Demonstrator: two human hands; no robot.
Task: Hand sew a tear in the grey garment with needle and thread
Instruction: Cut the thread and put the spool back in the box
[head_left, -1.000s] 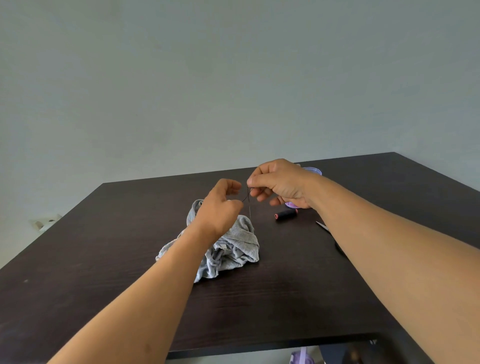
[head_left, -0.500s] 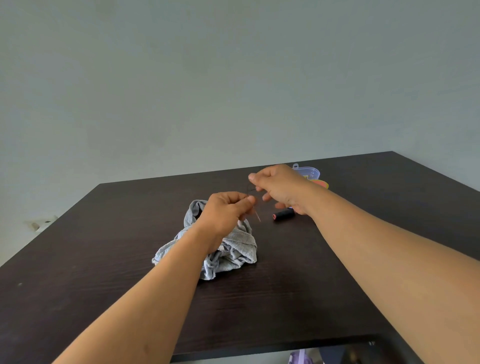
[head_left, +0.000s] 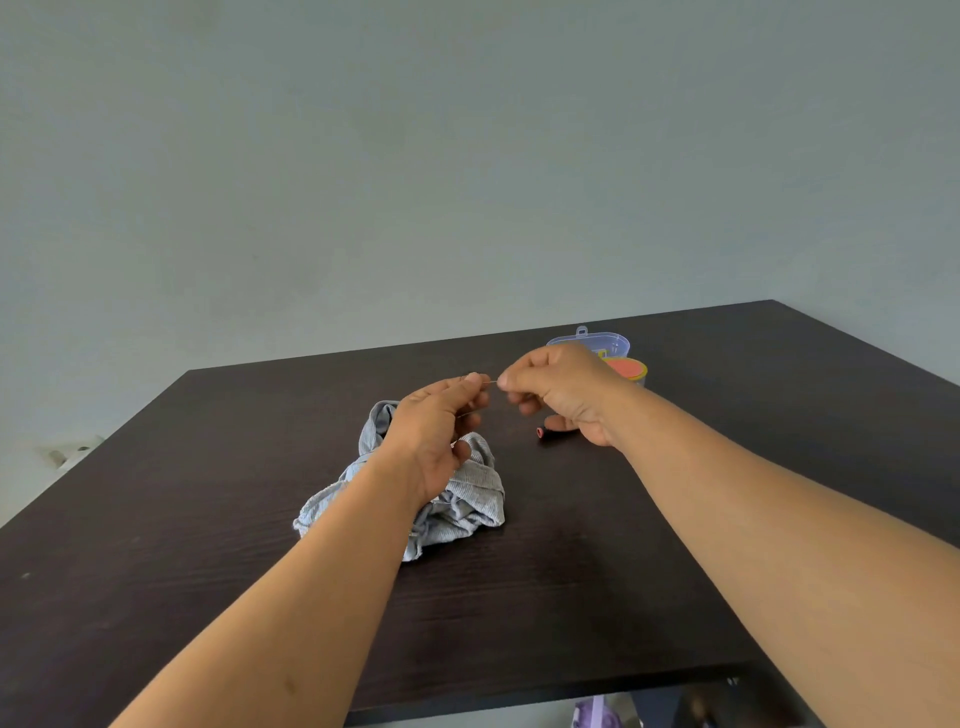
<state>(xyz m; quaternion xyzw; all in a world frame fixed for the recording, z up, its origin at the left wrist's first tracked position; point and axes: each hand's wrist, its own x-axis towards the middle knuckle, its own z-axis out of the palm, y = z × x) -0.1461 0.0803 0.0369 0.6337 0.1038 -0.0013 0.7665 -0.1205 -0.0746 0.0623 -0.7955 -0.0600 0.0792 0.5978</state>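
Note:
The crumpled grey garment (head_left: 470, 493) lies on the dark table (head_left: 571, 597), partly under my left wrist. My left hand (head_left: 441, 421) hovers above it with thumb and forefinger pinched on a thin needle (head_left: 490, 383). My right hand (head_left: 558, 389) is close to its right, its fingertips pinched on the thread at the needle's end. A fine thread (head_left: 467, 414) runs back past my left fingers. The two hands' fingertips are almost touching. A small dark thread spool (head_left: 546, 432) with a red end lies on the table below my right hand.
A clear plastic box (head_left: 592, 340) and a round orange item with a yellow rim (head_left: 627, 368) stand behind my right hand near the table's far edge. A plain wall rises behind the table. A purple object (head_left: 592, 714) shows below the near edge.
Both hands rose slightly and drew together at the fingertips. My left hand turned its pinch upward, and the needle went from hanging down to lying level between the hands.

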